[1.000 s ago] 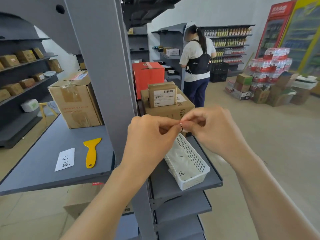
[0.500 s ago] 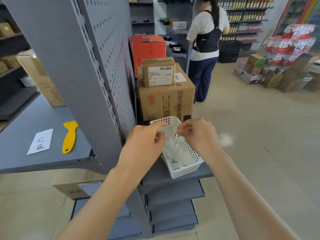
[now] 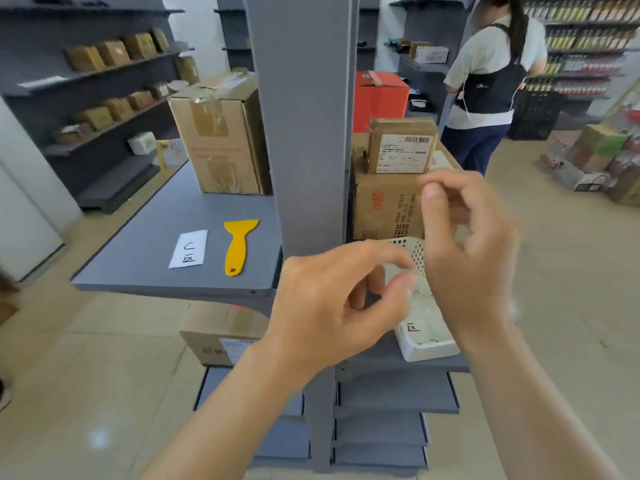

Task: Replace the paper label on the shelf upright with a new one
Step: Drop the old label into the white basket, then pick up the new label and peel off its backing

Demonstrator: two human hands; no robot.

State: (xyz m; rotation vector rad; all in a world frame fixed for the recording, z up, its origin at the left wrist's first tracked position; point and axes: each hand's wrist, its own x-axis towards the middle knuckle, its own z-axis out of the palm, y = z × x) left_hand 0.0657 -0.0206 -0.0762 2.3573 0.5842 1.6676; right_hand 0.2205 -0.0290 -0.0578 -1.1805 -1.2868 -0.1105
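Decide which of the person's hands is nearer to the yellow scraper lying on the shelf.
Left. The left hand hovers just right of the yellow scraper, past the shelf upright; the right hand is farther right, over the white basket.

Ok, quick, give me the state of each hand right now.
Left hand: fingers curled, thumb and forefinger apart, nothing visibly held.
Right hand: partly open, nothing clearly held.

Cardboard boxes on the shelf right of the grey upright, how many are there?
3: a red box at the back, a big brown box nearer, a small labelled box on top. The hands may hide others.
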